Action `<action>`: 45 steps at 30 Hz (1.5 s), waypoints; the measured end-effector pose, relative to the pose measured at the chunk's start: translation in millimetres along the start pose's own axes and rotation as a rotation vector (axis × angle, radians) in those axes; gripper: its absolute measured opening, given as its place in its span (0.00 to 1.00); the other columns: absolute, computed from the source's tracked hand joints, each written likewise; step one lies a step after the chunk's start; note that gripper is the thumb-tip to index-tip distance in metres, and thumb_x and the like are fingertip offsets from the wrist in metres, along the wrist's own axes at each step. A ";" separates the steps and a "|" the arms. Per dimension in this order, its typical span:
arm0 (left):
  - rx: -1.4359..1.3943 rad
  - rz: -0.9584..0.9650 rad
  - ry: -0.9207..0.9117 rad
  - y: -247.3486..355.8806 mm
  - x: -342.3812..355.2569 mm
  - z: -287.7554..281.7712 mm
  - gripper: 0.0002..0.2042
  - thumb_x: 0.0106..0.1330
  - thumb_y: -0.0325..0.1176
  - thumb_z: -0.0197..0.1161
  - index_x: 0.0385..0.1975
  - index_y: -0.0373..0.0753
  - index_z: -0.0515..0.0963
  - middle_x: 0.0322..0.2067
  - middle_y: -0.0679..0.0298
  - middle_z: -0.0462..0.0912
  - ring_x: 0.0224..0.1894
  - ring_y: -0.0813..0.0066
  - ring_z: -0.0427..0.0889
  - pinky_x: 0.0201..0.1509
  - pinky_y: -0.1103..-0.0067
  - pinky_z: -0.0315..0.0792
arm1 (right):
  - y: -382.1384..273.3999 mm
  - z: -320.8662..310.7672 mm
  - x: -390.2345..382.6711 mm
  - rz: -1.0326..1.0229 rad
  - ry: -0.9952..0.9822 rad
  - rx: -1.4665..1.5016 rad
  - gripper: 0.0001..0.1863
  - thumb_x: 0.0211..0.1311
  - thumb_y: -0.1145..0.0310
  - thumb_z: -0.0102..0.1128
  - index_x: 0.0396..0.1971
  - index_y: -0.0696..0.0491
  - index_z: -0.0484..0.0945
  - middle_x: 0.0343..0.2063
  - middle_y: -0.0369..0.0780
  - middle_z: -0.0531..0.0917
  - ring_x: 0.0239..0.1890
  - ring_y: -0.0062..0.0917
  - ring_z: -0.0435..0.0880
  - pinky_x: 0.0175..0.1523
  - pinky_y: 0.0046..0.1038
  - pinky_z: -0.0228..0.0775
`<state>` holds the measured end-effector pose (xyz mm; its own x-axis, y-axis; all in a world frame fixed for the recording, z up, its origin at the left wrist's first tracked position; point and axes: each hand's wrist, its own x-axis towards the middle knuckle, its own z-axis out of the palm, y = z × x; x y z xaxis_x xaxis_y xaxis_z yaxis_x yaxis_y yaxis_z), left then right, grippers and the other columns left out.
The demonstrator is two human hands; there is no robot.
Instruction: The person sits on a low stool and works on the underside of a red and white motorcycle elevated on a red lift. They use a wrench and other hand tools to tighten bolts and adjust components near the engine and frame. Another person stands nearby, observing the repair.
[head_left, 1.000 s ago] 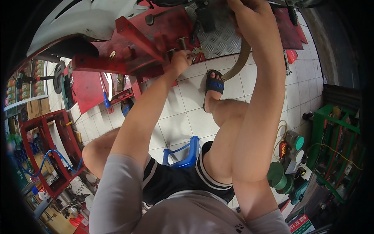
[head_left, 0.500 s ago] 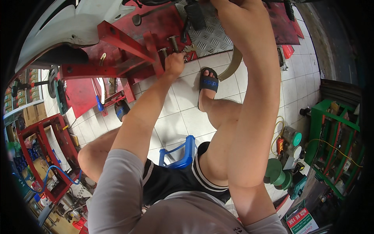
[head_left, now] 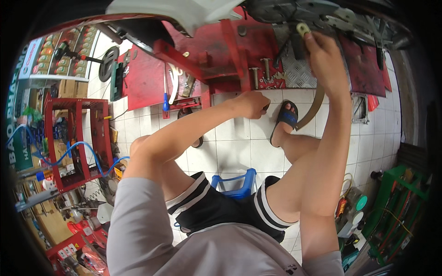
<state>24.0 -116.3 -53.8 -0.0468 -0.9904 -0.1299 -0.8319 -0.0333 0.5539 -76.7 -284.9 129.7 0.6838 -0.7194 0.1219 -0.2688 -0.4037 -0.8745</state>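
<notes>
My right hand (head_left: 323, 57) is raised to the grey underside of a motorbike (head_left: 294, 11) and is closed around a metal wrench (head_left: 302, 29) whose pale ring end sticks out above my fingers. My left hand (head_left: 252, 104) hangs lower, just below the red lift platform (head_left: 216, 50), curled into a fist with a small dark part (head_left: 266, 107) showing at the thumb. Two upright bolts (head_left: 260, 76) stand on the lift right above that hand. A tan curved belt (head_left: 314, 108) hangs beside my sandalled foot (head_left: 284, 120).
I sit on a blue plastic stool (head_left: 234, 183) over white floor tiles. A red tool rack (head_left: 76, 138) with a blue hose stands at the left. Green shelving (head_left: 400, 207) and cans are at the right. A blue-handled screwdriver (head_left: 165, 102) hangs from the lift.
My left hand has pulled back from the red lift frame and now sits below it. My right hand stays up at the bike's underside. The view has tilted downward.
</notes>
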 end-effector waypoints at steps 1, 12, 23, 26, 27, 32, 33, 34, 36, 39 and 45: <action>-0.003 0.028 0.025 6.3 -16.8 -16.4 0.11 0.57 0.34 0.63 0.32 0.33 0.75 0.25 0.52 0.80 0.32 0.54 0.80 0.37 0.66 0.72 | -3.7 8.3 -3.8 0.013 -0.049 -0.006 0.21 0.65 0.57 0.49 0.31 0.64 0.78 0.18 0.44 0.78 0.23 0.29 0.74 0.34 0.31 0.66; -0.677 -0.194 0.680 55.3 -132.4 -155.9 0.07 0.65 0.31 0.60 0.34 0.34 0.74 0.19 0.75 0.66 0.22 0.88 0.59 0.26 0.85 0.56 | -54.4 98.6 -65.8 -0.042 -0.499 0.323 0.11 0.59 0.66 0.59 0.28 0.61 0.76 0.17 0.32 0.73 0.22 0.13 0.67 0.27 0.23 0.60; -0.983 -0.169 0.788 50.5 -176.1 -172.9 0.08 0.65 0.32 0.61 0.38 0.36 0.75 0.20 0.76 0.67 0.19 0.90 0.60 0.20 0.87 0.53 | -93.2 139.9 -80.5 0.021 -0.532 0.598 0.08 0.64 0.68 0.57 0.28 0.57 0.74 0.12 0.28 0.67 0.12 0.10 0.61 0.18 0.18 0.51; -1.108 -0.177 0.766 49.7 -184.9 -181.1 0.08 0.67 0.32 0.58 0.42 0.35 0.74 0.25 0.75 0.69 0.23 0.88 0.63 0.25 0.86 0.57 | -112.2 139.2 -69.5 0.008 -0.546 0.517 0.09 0.64 0.68 0.58 0.27 0.57 0.74 0.12 0.28 0.66 0.12 0.10 0.60 0.18 0.18 0.50; -1.102 -0.166 0.787 46.4 -186.3 -179.7 0.09 0.68 0.31 0.57 0.43 0.35 0.74 0.26 0.74 0.70 0.25 0.88 0.64 0.27 0.86 0.59 | -117.1 139.5 -67.2 0.003 -0.548 0.477 0.09 0.64 0.68 0.58 0.27 0.57 0.74 0.12 0.28 0.66 0.12 0.10 0.60 0.17 0.18 0.50; -1.205 -0.324 0.654 28.3 -191.8 -170.7 0.12 0.71 0.30 0.50 0.48 0.30 0.73 0.32 0.68 0.73 0.33 0.82 0.69 0.38 0.84 0.67 | -95.8 153.8 -58.5 0.087 -0.648 0.498 0.09 0.63 0.68 0.58 0.27 0.58 0.75 0.10 0.28 0.65 0.12 0.10 0.59 0.17 0.19 0.49; -1.166 -0.351 0.605 27.4 -192.1 -171.8 0.12 0.71 0.29 0.49 0.48 0.29 0.72 0.33 0.67 0.73 0.33 0.81 0.70 0.39 0.83 0.69 | -88.2 154.8 -56.5 0.129 -0.660 0.536 0.09 0.62 0.68 0.58 0.26 0.58 0.75 0.10 0.28 0.65 0.11 0.10 0.59 0.17 0.20 0.49; -1.127 -0.377 0.554 27.2 -191.9 -173.4 0.13 0.71 0.28 0.47 0.49 0.28 0.72 0.34 0.65 0.74 0.34 0.79 0.71 0.41 0.82 0.71 | -81.3 154.0 -53.4 0.136 -0.656 0.526 0.09 0.62 0.68 0.58 0.26 0.58 0.75 0.10 0.28 0.66 0.11 0.10 0.59 0.17 0.20 0.49; -1.185 -0.321 0.591 27.0 -193.1 -171.4 0.12 0.71 0.27 0.47 0.48 0.27 0.72 0.37 0.62 0.74 0.38 0.77 0.74 0.45 0.80 0.73 | -72.7 155.9 -60.6 0.189 -0.650 0.520 0.10 0.62 0.68 0.59 0.26 0.58 0.76 0.10 0.28 0.66 0.11 0.10 0.59 0.16 0.20 0.48; -1.221 -0.308 0.685 31.7 -192.1 -174.4 0.11 0.70 0.25 0.48 0.46 0.26 0.72 0.41 0.58 0.75 0.42 0.74 0.77 0.50 0.77 0.75 | -66.2 158.1 -61.1 0.167 -0.675 0.472 0.10 0.61 0.68 0.58 0.25 0.58 0.77 0.09 0.28 0.66 0.11 0.10 0.60 0.16 0.20 0.48; -1.034 -0.301 0.776 29.2 -182.7 -176.9 0.10 0.67 0.25 0.56 0.45 0.28 0.74 0.38 0.59 0.79 0.40 0.76 0.80 0.46 0.81 0.74 | -68.2 148.5 -59.0 0.158 -0.683 0.447 0.10 0.59 0.68 0.58 0.24 0.58 0.78 0.09 0.28 0.67 0.12 0.10 0.61 0.17 0.20 0.49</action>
<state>106.1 40.0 131.6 0.6774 -0.7340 -0.0485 0.0634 -0.0074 0.9980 2.0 -131.0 112.4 0.9606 -0.1887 -0.2039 -0.1999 0.0400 -0.9790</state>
